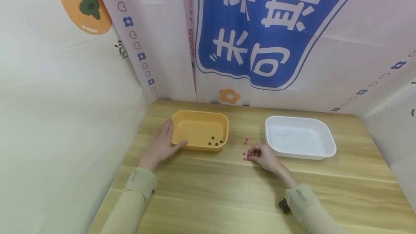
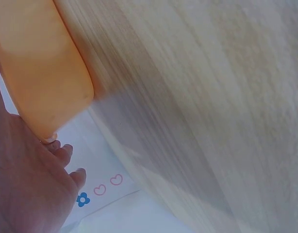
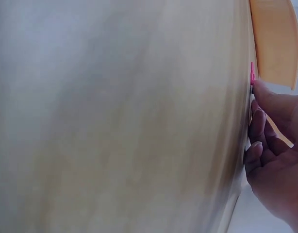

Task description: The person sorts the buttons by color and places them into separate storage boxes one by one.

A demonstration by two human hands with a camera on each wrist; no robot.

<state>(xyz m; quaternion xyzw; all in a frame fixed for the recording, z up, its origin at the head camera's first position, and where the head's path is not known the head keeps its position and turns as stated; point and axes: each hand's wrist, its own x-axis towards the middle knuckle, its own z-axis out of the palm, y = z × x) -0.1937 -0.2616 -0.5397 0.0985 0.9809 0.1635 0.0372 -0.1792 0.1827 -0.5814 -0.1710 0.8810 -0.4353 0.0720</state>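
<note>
A yellow tray [image 1: 199, 148] stands on the wooden table with several small dark discs [image 1: 212, 138] in its front right part. My left hand [image 1: 162, 143] rests against the tray's left end, its fingers along the side and the thumb spread over the front rim. In the left wrist view, the fingertips touch the orange-looking tray wall [image 2: 47, 68]. Several small pink discs [image 1: 244, 154] lie right of the tray. Among the nearer ones, my right hand [image 1: 264, 159] pinches what looks like a small dark disc [image 3: 251, 89], mostly hidden by the thumb and fingers.
A white tray [image 1: 300, 155] stands right of the right hand, close to its knuckles. The wooden table [image 1: 211, 194] stretches in front of both trays. Printed cloth [image 1: 162, 17] hangs behind it, with pale cloth at both sides.
</note>
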